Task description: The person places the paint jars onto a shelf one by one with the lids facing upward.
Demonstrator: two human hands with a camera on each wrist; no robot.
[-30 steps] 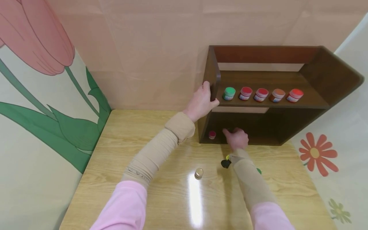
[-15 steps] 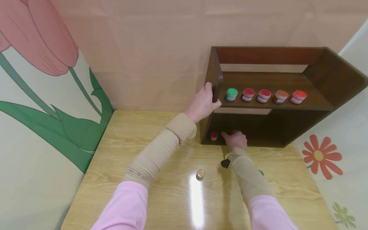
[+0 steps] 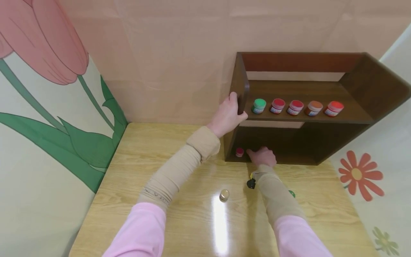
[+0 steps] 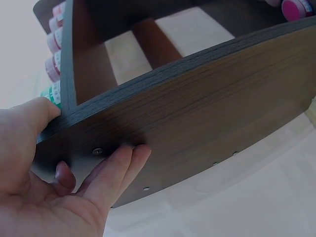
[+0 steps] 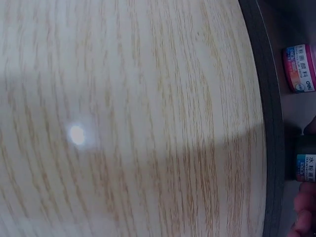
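Counter [image 3: 167, 221] spreads out in front of the shelf [image 3: 292, 87] and past its left side; on it a gold-topped jar [image 3: 224, 195] stands, out from the shelf's left end. The left hand [image 3: 226, 114] pinches the shelf's left side, thumb by the front edge and fingers laid along the outer face; that grip is only as wide as the board, and I take it as a steadying hold. Just inside that side, a pink jar [image 3: 239, 152] stands upright on the shelf's lower level. To its right, the right hand [image 3: 263, 157] reaches into the same level with a dark jar [image 5: 307, 168] between thumb and fingers, the grip closed to the jar's width. Above, five jars [image 3: 295, 107] line the front of the shelf's upper level.

I judge the step in hand to be setting the dark jar beside the pink one; the next move calls for squaring it up, then loosening the right fingers cleanly. The dark jar is squat, its label turned out toward the shelf's front; its long axis seems upright, though the right wrist view crops it.
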